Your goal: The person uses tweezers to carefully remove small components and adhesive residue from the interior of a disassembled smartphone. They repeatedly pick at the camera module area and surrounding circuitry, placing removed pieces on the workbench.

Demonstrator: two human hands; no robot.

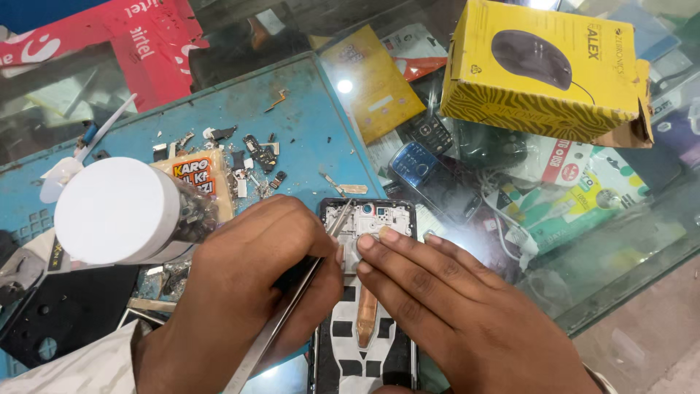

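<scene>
- The left hand point(255, 270) is curled shut around slim metal tweezers point(281, 314), their tips resting on the upper part of the opened phone point(364, 292).
- The right hand point(452, 306) lies flat, fingers together and stretched out, fingertips point(375, 237) pressing on the phone's grey inner frame.
- Both forearms come in from the bottom edge, with the hands meeting over the phone.
- The phone lies lengthwise at the right edge of a blue work mat point(292, 124), its back off, showing black and white panels and a copper-coloured strip.
- A white-capped jar point(120, 211) lies on its side left of the hands; small loose parts point(251, 157) litter the mat.
- A yellow cardboard box point(547, 69) sits on the glass counter point(627, 241).
</scene>
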